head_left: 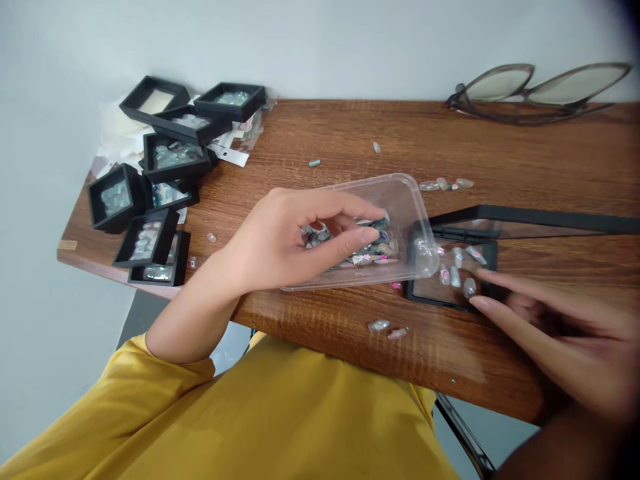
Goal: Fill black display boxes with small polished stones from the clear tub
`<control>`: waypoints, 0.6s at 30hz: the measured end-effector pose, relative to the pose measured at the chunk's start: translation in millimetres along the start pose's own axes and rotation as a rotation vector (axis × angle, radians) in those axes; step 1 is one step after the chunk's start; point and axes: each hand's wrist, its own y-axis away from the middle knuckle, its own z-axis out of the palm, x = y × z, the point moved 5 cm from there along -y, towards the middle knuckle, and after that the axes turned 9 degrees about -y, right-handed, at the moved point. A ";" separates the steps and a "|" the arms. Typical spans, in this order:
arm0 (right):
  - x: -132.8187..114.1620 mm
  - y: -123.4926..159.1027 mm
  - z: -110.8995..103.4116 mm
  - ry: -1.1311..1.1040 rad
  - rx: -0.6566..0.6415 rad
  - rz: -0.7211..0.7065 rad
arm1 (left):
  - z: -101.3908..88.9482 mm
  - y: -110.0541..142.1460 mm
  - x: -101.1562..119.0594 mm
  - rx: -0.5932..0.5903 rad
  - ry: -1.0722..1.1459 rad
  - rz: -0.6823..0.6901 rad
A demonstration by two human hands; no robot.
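Observation:
My left hand (305, 233) reaches over a clear plastic box (413, 200), thumb and index fingertip a little apart. Inside the box lies a pile of decorated false nails (375, 250), partly hidden by that hand. On the right, my right hand (545, 320) hovers at the edge of an opened black display case (433, 301), its thumb and index finger spread. Just beyond those fingertips sits a grey, shiny false nail (469, 288) on the case's clear film. Several other false nails (455, 276) lie around it. The case's lid (550, 219) stands tilted up behind.
Black display cases (175, 157) with nails are stacked at the left, over papers and plastic bags (233, 152). Eyeglasses (540, 93) rest by the wall. Loose nails lie behind the box (445, 185) and near the table's front edge (379, 325). A small green piece (314, 163) lies farther back.

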 end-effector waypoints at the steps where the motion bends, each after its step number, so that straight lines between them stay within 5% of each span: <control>1: 0.7 -0.1 0.6 -0.013 0.019 0.004 | 0.3 0.0 0.3 -0.005 -0.009 0.000; 5: 1.0 -3.6 5.4 -0.076 0.061 0.045 | -1.2 -0.7 -0.2 0.025 -0.102 0.048; 9: -1.1 -6.5 7.3 -0.108 0.067 0.084 | -15.7 0.9 5.8 0.260 -0.447 0.233; 14: 2.6 -4.8 4.0 -0.110 0.089 0.133 | -35.4 4.5 6.4 0.449 -0.691 0.218; 18: 6.1 -4.4 4.4 -0.121 0.085 0.149 | -36.3 2.7 4.8 0.322 -0.677 0.327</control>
